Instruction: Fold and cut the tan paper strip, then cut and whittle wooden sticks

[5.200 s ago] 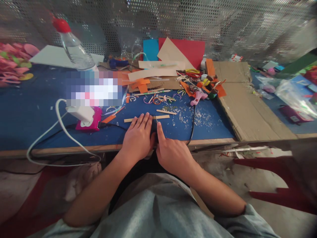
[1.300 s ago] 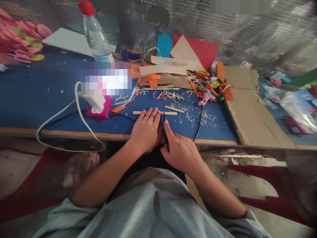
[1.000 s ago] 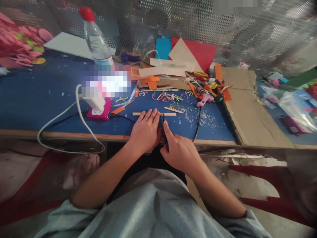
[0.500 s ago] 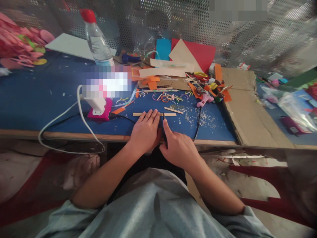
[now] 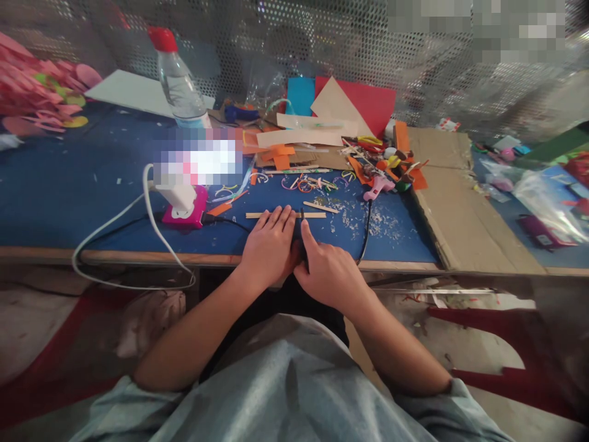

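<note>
Two thin wooden sticks (image 5: 316,215) lie side by side across the blue table, close to its front edge. The stretched fingers of my left hand (image 5: 269,239) lie flat over their middle, pressing them down, with the thumb tucked out of sight. My right hand (image 5: 329,264) is closed round a dark knife (image 5: 302,215), index finger laid along its back. The narrow tip rests across the sticks, just right of my left fingertips; most of the handle is hidden by my hands. Behind the tip lies a short, loose wooden stick (image 5: 321,207).
A pink glue gun (image 5: 380,187) with a black cord lies among scraps on the right. Left stand a pink power adapter (image 5: 186,212) with a looping white cable and a water bottle (image 5: 181,92). Cardboard (image 5: 469,209) covers the table's right part; coloured paper (image 5: 377,101) lies behind.
Both hands keep their places on the sticks and the knife. The view has shifted slightly; the knife tip still crosses the sticks at about the same spot.
</note>
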{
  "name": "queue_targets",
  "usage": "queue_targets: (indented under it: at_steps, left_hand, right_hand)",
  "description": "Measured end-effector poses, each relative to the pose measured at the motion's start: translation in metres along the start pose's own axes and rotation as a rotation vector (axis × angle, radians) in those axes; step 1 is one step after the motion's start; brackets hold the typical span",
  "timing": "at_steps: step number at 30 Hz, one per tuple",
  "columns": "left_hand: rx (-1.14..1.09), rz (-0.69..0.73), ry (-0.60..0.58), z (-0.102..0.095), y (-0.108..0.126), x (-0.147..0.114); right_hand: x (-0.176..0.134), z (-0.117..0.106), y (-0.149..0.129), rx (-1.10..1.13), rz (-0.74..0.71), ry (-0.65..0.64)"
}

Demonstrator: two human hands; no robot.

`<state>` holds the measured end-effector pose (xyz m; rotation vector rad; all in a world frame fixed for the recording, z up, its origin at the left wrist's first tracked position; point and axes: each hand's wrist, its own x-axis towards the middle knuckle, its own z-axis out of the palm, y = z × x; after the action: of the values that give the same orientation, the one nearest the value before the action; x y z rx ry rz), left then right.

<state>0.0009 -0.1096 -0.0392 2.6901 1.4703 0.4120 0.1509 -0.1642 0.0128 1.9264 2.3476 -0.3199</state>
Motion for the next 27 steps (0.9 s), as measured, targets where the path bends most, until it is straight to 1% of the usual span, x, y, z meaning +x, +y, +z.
queue_targets:
  at_steps: [5, 12, 17, 23, 27]
  left_hand:
    - [0.018, -0.001, -0.017, 0.0, 0.0, 0.001]
    - [0.018, -0.007, -0.03, -0.001, 0.001, 0.001]
    - [0.032, 0.004, -0.007, 0.001, 0.0, 0.001]
    - [0.018, -0.006, 0.003, 0.001, 0.001, 0.0]
    - [0.03, 0.0, 0.018, 0.004, 0.0, 0.0]
  right_hand:
    - [-0.003, -0.002, 0.002, -0.007, -0.019, -0.028]
    - [0.003, -0.004, 0.001, -0.003, -0.014, -0.027]
    - [-0.006, -0.006, 0.002, -0.029, -0.042, -0.059]
    - [0.005, -0.007, 0.003, -0.03, -0.024, -0.027]
    - [-0.001, -0.009, 0.004, -0.043, -0.052, -0.033]
